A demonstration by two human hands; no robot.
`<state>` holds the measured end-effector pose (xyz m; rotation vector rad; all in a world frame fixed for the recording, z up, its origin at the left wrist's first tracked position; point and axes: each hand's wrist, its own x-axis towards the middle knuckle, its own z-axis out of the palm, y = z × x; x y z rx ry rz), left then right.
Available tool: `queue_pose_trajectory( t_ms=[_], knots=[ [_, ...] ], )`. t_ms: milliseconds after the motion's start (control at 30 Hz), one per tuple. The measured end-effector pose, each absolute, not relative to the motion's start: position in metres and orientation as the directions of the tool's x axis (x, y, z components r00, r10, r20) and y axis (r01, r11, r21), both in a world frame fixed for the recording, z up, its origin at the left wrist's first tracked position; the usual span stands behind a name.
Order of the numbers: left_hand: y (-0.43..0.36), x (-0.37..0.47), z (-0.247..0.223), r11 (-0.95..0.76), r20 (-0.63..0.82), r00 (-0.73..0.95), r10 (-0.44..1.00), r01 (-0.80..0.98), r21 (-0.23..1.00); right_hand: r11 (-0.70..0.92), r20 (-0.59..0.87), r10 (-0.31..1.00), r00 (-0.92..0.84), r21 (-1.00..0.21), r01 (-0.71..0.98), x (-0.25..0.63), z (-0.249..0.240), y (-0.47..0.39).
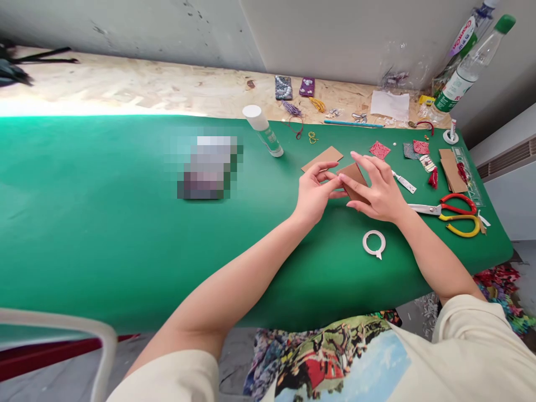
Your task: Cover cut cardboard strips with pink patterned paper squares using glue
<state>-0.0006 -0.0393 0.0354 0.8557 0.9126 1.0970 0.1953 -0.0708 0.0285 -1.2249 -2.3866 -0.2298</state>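
Between my two hands is a small piece of brown cardboard (354,180), held a little above the green table covering. My left hand (317,190) pinches its left edge with thumb and fingers. On the right side, my right hand (376,187) has its fingers and thumb around the card's edges. Just behind my left hand lies a second brown cardboard strip (323,159). A roll of white tape (374,244) rests flat in front of my right hand. Scissors (446,212) with one red and one yellow handle lie beside my right forearm.
A glue stick (263,132) stands left of the cardboard, with a pixelated object (209,167) farther left. Red fabric squares (379,149), a blue pencil (353,123) and cardboard strips (453,171) lie to the back and right. Bottles (469,72) stand in the far right corner.
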Motion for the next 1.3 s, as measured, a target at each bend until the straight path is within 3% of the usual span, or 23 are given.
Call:
queue_pose_trajectory(
  t_ms=[67, 167, 333, 500, 667, 833, 1033, 1200, 1300],
  knots=[
    [-0.039, -0.002, 0.038, 0.226, -0.176, 0.166, 0.970, -0.363, 0.904, 0.508, 0.466, 0.768, -0.439, -0.025, 0.861, 0.200, 0.026, -0.069],
    [-0.039, -0.002, 0.039, 0.216, -0.179, 0.131, 0.975, -0.367, 0.905, 0.381, 0.490, 0.821, -0.293, -0.089, 0.920, 0.202, 0.027, -0.068],
    [-0.038, -0.004, 0.037, 0.197, -0.163, 0.123, 0.979, -0.358, 0.913, 0.536, 0.361, 0.811, -0.460, -0.143, 0.832, 0.195, 0.035, -0.072],
    [-0.032, -0.010, 0.034, 0.106, -0.101, 0.033, 0.994, -0.368, 0.924, 0.370, 0.410, 0.874, -0.261, -0.212, 0.905, 0.203, 0.039, -0.071],
    [-0.025, -0.016, 0.032, 0.049, -0.068, -0.038, 0.997, -0.380, 0.924, 0.540, 0.312, 0.821, -0.478, -0.154, 0.828, 0.206, 0.041, -0.071],
    [-0.019, -0.021, 0.032, -0.015, -0.031, -0.115, 0.993, -0.383, 0.923, 0.322, 0.415, 0.883, -0.218, -0.199, 0.926, 0.214, 0.039, -0.067],
    [-0.017, -0.022, 0.030, 0.005, -0.051, -0.106, 0.993, -0.391, 0.921, 0.515, 0.342, 0.824, -0.452, -0.118, 0.849, 0.198, 0.039, -0.072],
    [-0.016, -0.023, 0.028, 0.008, -0.056, -0.109, 0.992, -0.398, 0.917, 0.319, 0.414, 0.881, -0.228, -0.165, 0.933, 0.203, 0.034, -0.070],
    [-0.016, -0.023, 0.028, 0.026, -0.064, -0.084, 0.994, -0.389, 0.921, 0.362, 0.467, 0.853, -0.232, -0.210, 0.908, 0.198, 0.035, -0.071]
  ],
)
